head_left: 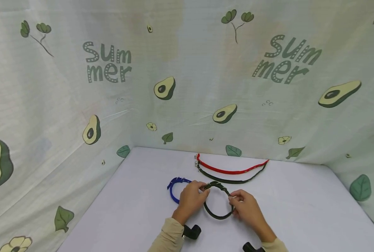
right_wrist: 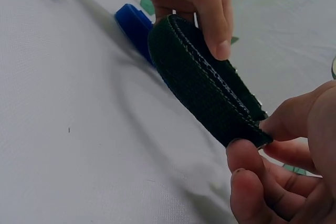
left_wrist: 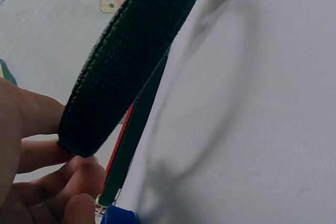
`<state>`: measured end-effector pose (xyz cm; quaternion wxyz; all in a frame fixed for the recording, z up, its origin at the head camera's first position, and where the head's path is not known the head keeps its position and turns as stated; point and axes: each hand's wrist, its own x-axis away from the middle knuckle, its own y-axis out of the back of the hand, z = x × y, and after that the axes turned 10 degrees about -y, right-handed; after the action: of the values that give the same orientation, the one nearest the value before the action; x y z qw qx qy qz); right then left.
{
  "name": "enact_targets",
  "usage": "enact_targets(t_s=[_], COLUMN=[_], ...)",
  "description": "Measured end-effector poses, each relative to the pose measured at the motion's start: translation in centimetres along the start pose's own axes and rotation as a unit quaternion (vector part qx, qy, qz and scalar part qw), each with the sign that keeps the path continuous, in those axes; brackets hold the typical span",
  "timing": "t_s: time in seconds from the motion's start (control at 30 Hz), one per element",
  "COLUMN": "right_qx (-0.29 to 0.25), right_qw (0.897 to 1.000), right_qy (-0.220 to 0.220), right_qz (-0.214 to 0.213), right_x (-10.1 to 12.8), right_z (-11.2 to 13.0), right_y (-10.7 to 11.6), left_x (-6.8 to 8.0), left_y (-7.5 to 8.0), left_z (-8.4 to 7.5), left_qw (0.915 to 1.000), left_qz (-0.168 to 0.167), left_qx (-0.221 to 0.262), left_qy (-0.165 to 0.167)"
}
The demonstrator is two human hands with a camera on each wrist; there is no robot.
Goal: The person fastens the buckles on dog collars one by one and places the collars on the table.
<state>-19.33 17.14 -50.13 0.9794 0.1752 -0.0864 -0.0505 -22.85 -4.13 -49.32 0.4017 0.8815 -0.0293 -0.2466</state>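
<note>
Two hands on one green collar (left_wrist: 123,66): left hand (head_left: 191,196) pinching one side, right hand (head_left: 247,208) pinching the other. It's closed in a loop, held above the white table (head_left: 300,210), between my hands. Blue collar (right_wrist: 135,30) looped beside my left, partly hidden by it. Red strap (head_left: 228,172) and second green strap (head_left: 231,181) lie beyond, right ends meeting.

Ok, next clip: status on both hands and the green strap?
Left hand and right hand both pinching the dark green strap. Strap looped, raised off the table. Blue strap partly behind left hand; nothing seen blocking.
</note>
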Motion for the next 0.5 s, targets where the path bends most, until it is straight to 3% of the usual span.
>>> enact_targets(t_s=[0.27, 0.5], right_qx=[0.057, 0.073], right_qw=[0.998, 0.997], right_qy=[0.006, 0.0], right_qz=[-0.001, -0.004], right_x=[-0.8, -1.1], right_z=[0.3, 0.6], right_y=[-0.5, -0.9], left_x=[0.1, 0.1], left_y=[0.1, 0.2], left_z=[0.5, 0.9], left_qw=[0.9999, 0.9998], left_qz=[0.011, 0.012], left_qx=[0.001, 0.006], left_qy=[-0.002, -0.017])
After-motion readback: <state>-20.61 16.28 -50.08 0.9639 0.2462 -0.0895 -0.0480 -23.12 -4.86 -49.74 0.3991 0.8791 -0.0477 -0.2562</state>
